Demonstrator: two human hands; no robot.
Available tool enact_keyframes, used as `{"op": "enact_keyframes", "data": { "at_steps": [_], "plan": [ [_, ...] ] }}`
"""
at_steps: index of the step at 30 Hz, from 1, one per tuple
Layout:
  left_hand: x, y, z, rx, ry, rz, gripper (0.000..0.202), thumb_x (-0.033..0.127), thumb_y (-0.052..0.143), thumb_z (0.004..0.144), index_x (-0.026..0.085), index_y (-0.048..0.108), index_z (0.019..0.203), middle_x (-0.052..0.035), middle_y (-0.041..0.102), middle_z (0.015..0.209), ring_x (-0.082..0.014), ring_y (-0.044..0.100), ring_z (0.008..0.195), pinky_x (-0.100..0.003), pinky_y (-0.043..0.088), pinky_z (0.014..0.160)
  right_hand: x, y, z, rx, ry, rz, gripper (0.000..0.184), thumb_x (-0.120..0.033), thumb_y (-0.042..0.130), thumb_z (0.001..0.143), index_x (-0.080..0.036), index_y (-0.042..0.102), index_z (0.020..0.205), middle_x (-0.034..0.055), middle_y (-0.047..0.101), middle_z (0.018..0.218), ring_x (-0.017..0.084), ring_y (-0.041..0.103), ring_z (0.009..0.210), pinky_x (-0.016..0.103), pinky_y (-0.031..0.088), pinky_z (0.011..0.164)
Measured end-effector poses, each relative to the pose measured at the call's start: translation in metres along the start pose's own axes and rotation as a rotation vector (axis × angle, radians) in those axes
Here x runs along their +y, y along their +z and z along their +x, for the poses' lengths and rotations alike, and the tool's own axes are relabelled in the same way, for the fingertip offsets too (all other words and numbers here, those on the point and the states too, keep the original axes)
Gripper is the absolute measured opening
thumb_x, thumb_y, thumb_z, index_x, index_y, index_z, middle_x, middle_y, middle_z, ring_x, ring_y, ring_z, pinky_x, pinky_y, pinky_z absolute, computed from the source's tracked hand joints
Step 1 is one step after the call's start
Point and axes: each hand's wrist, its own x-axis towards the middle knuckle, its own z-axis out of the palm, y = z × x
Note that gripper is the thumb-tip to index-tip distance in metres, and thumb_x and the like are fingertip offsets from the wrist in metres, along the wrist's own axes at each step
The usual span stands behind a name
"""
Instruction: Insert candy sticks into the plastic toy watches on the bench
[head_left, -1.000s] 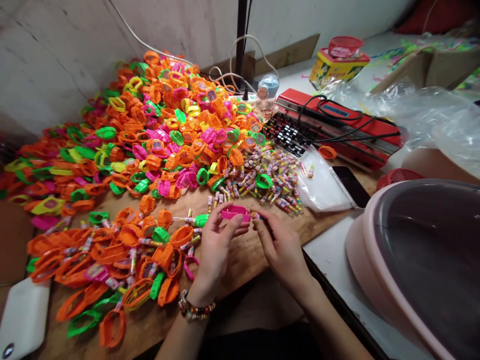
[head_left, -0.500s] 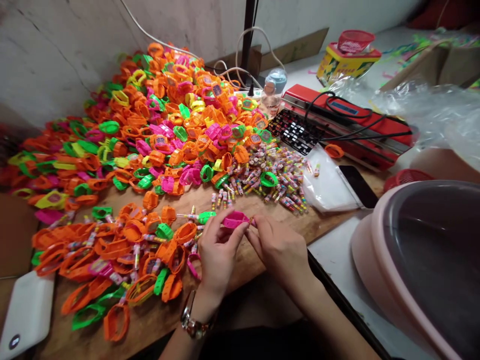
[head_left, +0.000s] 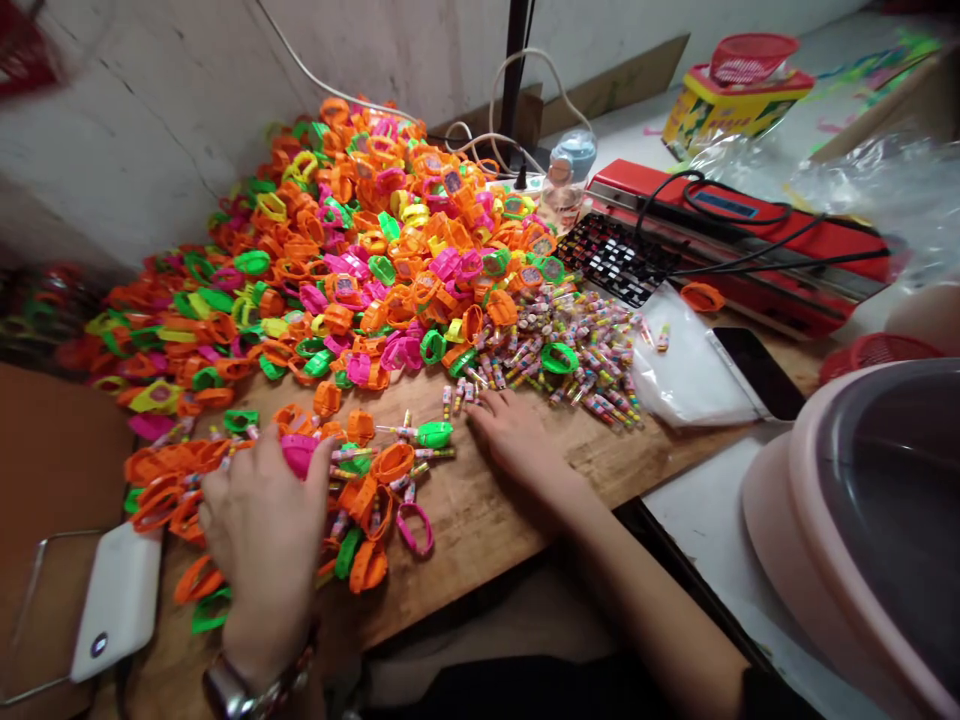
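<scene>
My left hand [head_left: 262, 525] is over the near-left heap of toy watches [head_left: 375, 490], a pink toy watch [head_left: 300, 455] between its thumb and fingers. Small candy-filled tubes stick out among the orange and green watches there. My right hand [head_left: 514, 435] reaches to the front edge of a pile of small candy tubes [head_left: 585, 345]. Its fingers are stretched forward, the tips at a few loose tubes [head_left: 459, 395]; no tube shows in its grasp. A green toy watch [head_left: 435, 434] with a tube lies between the hands.
A large mound of toy watches [head_left: 360, 250] leans along the wall. Clear plastic bags [head_left: 682, 370], a phone [head_left: 757, 372] and a red sealing machine [head_left: 720, 220] are at right. A pink basin [head_left: 780, 500] stands near right, a white power bank [head_left: 120, 600] near left.
My hands have moved apart. The left carried the pink toy watch left to the near heap; the right let go of it and moved forward to the candy tubes. The view shifted slightly.
</scene>
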Motion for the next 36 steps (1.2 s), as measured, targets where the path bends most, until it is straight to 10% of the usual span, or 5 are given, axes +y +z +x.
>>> {"op": "enact_keyframes", "data": {
  "at_steps": [8,15,23,29,36],
  "plan": [
    [0.087,0.083,0.015,-0.371,0.221,-0.109,0.031,0.016,0.045,0.089,0.008,0.061,0.115,-0.021,0.062,0.109,-0.0355,0.055,0.106,-0.046,0.042,0.091,0.024,0.006,0.012,-0.025,-0.092,-0.053,0.026,-0.006,0.041,0.092,-0.012,0.062,0.108,0.0147,0.062,0.105,0.026,0.052,0.1,0.037,0.042,0.086],
    [0.111,0.122,0.055,-0.225,0.054,-0.204,0.034,0.015,0.049,0.088,0.009,0.055,0.121,-0.0259,0.047,0.129,-0.0393,0.048,0.118,-0.051,0.042,0.091,0.026,0.008,0.009,0.01,-0.125,-0.01,0.021,-0.01,0.044,0.093,-0.012,0.062,0.104,0.0158,0.061,0.11,0.027,0.051,0.105,0.042,0.042,0.092],
    [0.095,0.106,0.053,-0.093,0.028,-0.57,0.013,0.03,0.064,0.082,0.018,0.061,0.083,-0.0108,0.057,0.109,-0.0238,0.056,0.107,-0.035,0.045,0.094,0.011,0.015,0.024,0.166,0.142,0.135,0.037,-0.01,0.035,0.093,-0.01,0.047,0.128,0.0164,0.058,0.113,0.023,0.054,0.107,0.037,0.046,0.092],
    [0.084,0.075,0.013,-0.327,-0.203,-1.288,0.032,0.047,0.074,0.069,0.019,0.06,0.076,0.0026,0.057,0.067,-0.0137,0.056,0.065,-0.023,0.045,0.063,-0.024,0.038,0.064,0.187,0.509,0.153,0.036,-0.013,0.034,0.093,-0.001,0.048,0.123,0.0268,0.06,0.098,0.032,0.06,0.092,0.042,0.05,0.071],
    [0.076,0.038,-0.008,-0.252,-0.081,-1.342,0.027,0.048,0.068,0.078,0.021,0.071,0.082,-0.0063,0.065,0.105,-0.023,0.056,0.112,-0.033,0.045,0.096,-0.017,0.005,0.043,0.26,0.493,0.326,0.025,-0.01,0.039,0.088,-0.008,0.056,0.106,0.0233,0.059,0.103,0.029,0.058,0.099,0.043,0.049,0.082]
  ]
}}
